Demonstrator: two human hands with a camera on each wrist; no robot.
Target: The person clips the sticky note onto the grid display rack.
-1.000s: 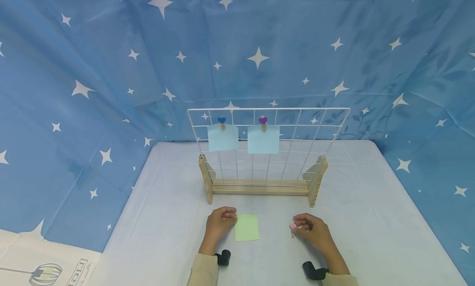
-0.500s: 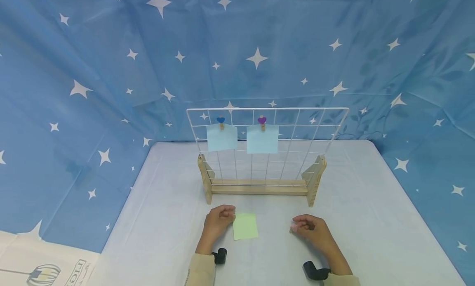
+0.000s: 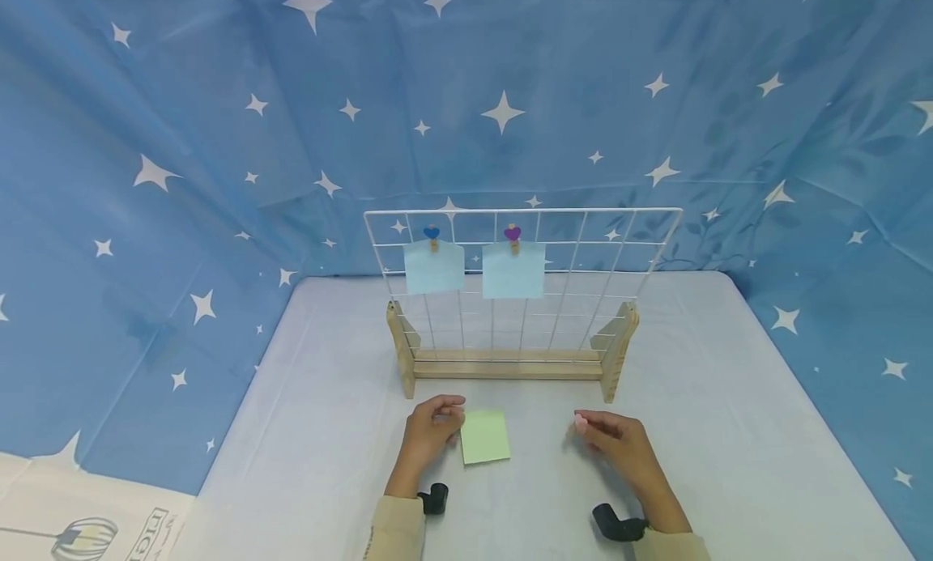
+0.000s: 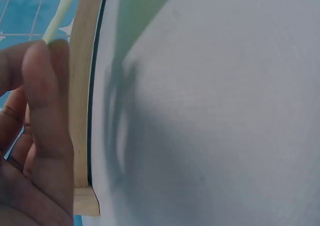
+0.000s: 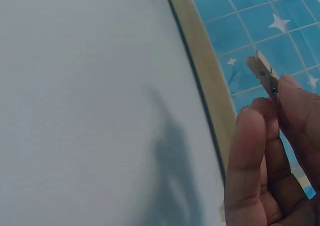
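Observation:
My left hand (image 3: 428, 433) pinches the left edge of a pale green sticky note (image 3: 486, 438) between thumb and finger. In the left wrist view the note (image 4: 61, 11) shows nearly edge-on, raised over the table with its greenish shadow below. To the right, my right hand (image 3: 623, 446) pinches a small wooden clothespin (image 5: 261, 71) with a pink heart on it. The clothespin is off the table, its tip pointing away from the fingertips. Both hands are in front of a white wire grid rack (image 3: 576, 241) in a wooden stand (image 3: 506, 370).
Two light blue notes hang on the grid's left half. A clothespin with a blue heart (image 3: 432, 234) holds the left note (image 3: 434, 269); one with a purple heart (image 3: 513, 235) holds the right note (image 3: 513, 271). A white cloth (image 3: 328, 359) covers the table, and a starry blue curtain (image 3: 466, 83) hangs behind.
The green note has risen off the table in my left hand. My right hand has lifted slightly and turned the clothespin, so its pink heart now shows at the fingertips.

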